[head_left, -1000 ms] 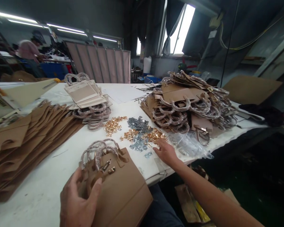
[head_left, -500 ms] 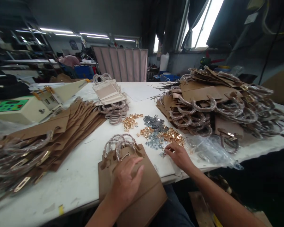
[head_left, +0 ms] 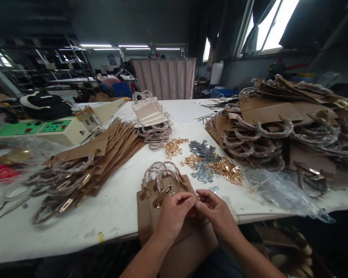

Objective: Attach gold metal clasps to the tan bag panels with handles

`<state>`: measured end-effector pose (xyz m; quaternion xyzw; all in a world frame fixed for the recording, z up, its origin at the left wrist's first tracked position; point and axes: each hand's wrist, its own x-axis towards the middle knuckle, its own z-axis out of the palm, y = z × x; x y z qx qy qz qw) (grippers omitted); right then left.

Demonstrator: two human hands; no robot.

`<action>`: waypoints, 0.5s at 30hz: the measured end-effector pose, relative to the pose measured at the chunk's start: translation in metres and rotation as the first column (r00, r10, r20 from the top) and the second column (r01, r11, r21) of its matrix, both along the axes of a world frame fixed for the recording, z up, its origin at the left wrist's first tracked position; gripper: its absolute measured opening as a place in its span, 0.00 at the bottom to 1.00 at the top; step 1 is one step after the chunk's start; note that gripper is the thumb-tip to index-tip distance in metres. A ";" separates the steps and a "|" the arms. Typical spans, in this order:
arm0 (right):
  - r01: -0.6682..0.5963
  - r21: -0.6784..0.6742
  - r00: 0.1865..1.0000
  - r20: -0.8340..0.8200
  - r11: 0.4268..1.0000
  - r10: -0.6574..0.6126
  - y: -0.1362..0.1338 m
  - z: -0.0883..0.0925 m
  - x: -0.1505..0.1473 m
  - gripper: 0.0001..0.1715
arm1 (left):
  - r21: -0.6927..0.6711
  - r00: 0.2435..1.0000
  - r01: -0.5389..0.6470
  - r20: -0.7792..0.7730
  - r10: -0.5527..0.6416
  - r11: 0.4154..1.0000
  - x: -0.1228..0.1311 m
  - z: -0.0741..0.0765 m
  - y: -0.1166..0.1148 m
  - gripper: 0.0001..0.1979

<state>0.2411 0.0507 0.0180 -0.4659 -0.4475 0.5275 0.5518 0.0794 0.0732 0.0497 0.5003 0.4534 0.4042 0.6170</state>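
A brown paper bag [head_left: 150, 200] with wrapped loop handles [head_left: 161, 173] lies flat at the table's near edge, hanging partly over it. My left hand [head_left: 174, 214] and my right hand [head_left: 216, 210] meet above the bag, fingertips pinched together on a small gold metal piece [head_left: 197, 199]. Just beyond them lies a heap of gold clasps [head_left: 226, 170] mixed with grey metal plates [head_left: 203, 152]. A second small gold heap [head_left: 174, 146] sits to its left.
Flat brown bags [head_left: 84, 166] fan out on the left; a tall stack with handles [head_left: 272, 123] and clear plastic wrap [head_left: 278, 189] fills the right. A cream bag pile [head_left: 150, 116] stands behind. A machine with green panels [head_left: 46, 129] sits far left on the white table [head_left: 110, 216].
My right hand came back from the metal heap with a small gold piece and joined my left hand over the bag. The view swung to the left.
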 end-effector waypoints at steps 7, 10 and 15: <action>0.022 -0.046 0.951 -0.308 0.999 -0.035 0.005 -0.013 -0.018 0.16 | 0.432 0.889 0.155 -0.453 0.065 0.888 -0.009 0.024 0.013 0.11; 0.012 -0.068 0.974 -0.226 0.998 -0.027 0.011 -0.016 -0.016 0.19 | 0.539 0.777 0.331 -0.621 0.100 0.775 -0.015 0.027 0.036 0.13; 0.039 -0.054 0.997 0.066 0.998 -0.036 0.016 -0.029 -0.019 0.21 | 0.441 0.408 0.675 -0.891 0.198 0.592 -0.023 0.020 0.080 0.15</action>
